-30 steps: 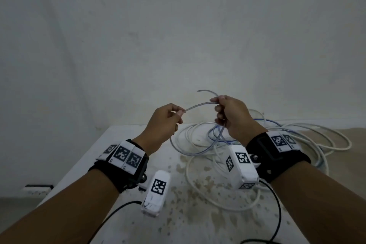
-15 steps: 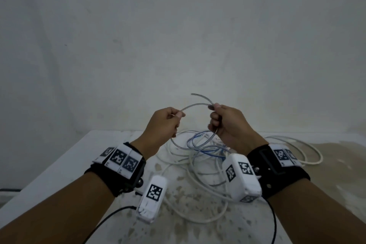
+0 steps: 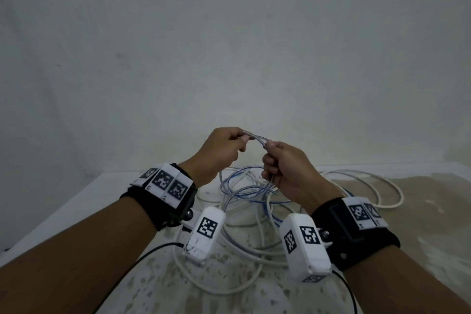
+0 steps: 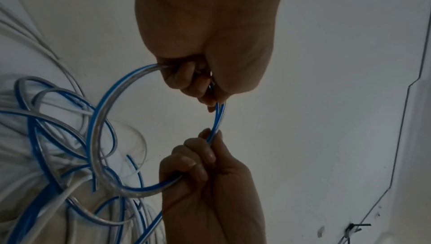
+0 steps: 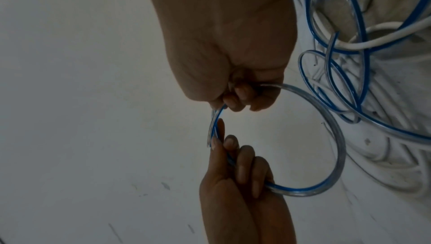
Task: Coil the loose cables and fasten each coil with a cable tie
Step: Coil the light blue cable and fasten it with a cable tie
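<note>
At the centre of the head view, the left hand [image 3: 219, 153] and right hand [image 3: 288, 168] meet above a table [image 3: 63, 211]. Each is clamped on the clear, blue-striped cable [image 4: 100, 118], fingers curled round it, apparently to close its first loop. The rest trails down into a tangle with white cables [image 3: 369, 181], lower centre. No cable tie shows.

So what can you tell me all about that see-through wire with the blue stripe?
The clear cable with a blue stripe looks like soft, bendy plastic. Both hands hold it up above the table: the left hand and the right hand grip it close together, so one round loop hangs between them. The rest trails down into a loose tangle, mixed with white cables on the table. No cable tie shows on it.
</note>
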Action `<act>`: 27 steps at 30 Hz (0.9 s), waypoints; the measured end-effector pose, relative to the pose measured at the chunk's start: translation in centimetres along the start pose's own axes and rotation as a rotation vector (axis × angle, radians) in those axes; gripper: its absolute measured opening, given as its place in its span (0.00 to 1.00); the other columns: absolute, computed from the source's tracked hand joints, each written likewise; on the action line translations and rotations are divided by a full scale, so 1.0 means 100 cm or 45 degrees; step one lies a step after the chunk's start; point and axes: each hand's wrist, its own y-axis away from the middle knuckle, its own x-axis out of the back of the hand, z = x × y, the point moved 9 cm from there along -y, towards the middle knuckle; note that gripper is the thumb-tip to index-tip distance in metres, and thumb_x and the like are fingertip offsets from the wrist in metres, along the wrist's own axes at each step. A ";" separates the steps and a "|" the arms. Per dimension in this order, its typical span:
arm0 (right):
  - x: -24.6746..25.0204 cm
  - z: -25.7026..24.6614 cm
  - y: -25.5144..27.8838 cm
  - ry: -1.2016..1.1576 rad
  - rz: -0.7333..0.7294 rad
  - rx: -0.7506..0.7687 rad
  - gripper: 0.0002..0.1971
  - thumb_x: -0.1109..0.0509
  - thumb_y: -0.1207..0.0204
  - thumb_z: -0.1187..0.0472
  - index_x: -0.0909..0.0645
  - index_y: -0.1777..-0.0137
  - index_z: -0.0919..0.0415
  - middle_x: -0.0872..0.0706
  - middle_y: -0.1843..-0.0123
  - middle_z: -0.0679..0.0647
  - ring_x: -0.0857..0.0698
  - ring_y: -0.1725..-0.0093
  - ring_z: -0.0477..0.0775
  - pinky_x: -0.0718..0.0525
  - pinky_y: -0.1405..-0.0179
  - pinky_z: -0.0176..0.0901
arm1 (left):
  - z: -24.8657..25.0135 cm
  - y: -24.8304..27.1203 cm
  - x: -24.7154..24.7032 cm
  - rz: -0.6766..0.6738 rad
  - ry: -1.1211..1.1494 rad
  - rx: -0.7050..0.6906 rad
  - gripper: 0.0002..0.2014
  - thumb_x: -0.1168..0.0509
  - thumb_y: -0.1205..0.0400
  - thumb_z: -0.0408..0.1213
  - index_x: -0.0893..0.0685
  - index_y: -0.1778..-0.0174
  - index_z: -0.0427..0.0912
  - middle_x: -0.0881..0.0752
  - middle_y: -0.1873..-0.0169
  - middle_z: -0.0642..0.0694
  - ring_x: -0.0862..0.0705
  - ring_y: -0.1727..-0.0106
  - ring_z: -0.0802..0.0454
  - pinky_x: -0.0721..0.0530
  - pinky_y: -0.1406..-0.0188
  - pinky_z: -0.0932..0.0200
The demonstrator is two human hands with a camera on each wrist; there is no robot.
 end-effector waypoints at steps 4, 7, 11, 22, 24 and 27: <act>0.005 0.005 -0.002 0.045 0.008 0.007 0.09 0.40 0.11 0.59 0.22 0.50 0.63 0.34 0.74 0.49 0.39 0.76 0.48 0.33 0.72 0.43 | 0.005 -0.001 -0.016 -0.066 -0.009 -0.053 0.09 0.34 0.15 0.38 0.11 0.45 0.39 0.22 0.71 0.51 0.32 0.79 0.59 0.34 0.82 0.67; 0.000 0.009 0.000 0.026 0.024 0.016 0.09 0.40 0.11 0.59 0.23 0.49 0.63 0.35 0.74 0.49 0.41 0.76 0.48 0.36 0.72 0.44 | 0.004 -0.001 -0.009 0.027 -0.076 -0.099 0.10 0.33 0.16 0.42 0.10 0.47 0.40 0.18 0.73 0.53 0.30 0.77 0.57 0.30 0.79 0.67; -0.010 0.006 0.009 0.018 0.045 0.046 0.10 0.41 0.11 0.59 0.23 0.50 0.62 0.35 0.75 0.49 0.40 0.78 0.47 0.36 0.72 0.43 | -0.001 0.007 0.006 0.120 -0.023 -0.161 0.12 0.32 0.17 0.44 0.10 0.54 0.39 0.13 0.71 0.49 0.27 0.78 0.60 0.28 0.75 0.68; -0.032 0.010 0.024 -0.042 0.151 0.063 0.15 0.45 0.10 0.60 0.20 0.54 0.63 0.22 0.70 0.56 0.25 0.74 0.51 0.17 0.68 0.45 | -0.016 0.036 0.059 0.309 0.054 -0.136 0.15 0.33 0.17 0.48 0.08 0.59 0.41 0.08 0.65 0.47 0.29 0.80 0.58 0.29 0.73 0.62; -0.037 0.013 0.026 -0.060 0.142 0.047 0.15 0.45 0.10 0.61 0.20 0.54 0.64 0.21 0.69 0.58 0.23 0.75 0.52 0.16 0.69 0.45 | -0.016 0.038 0.065 0.274 0.030 -0.156 0.14 0.32 0.17 0.48 0.08 0.59 0.43 0.09 0.65 0.46 0.30 0.78 0.56 0.29 0.73 0.61; -0.049 0.014 0.030 -0.072 0.090 0.023 0.13 0.43 0.11 0.60 0.20 0.52 0.65 0.19 0.68 0.60 0.21 0.74 0.54 0.14 0.69 0.46 | -0.010 0.044 0.071 0.241 -0.059 -0.233 0.11 0.31 0.18 0.47 0.08 0.58 0.45 0.09 0.68 0.51 0.27 0.77 0.60 0.28 0.70 0.62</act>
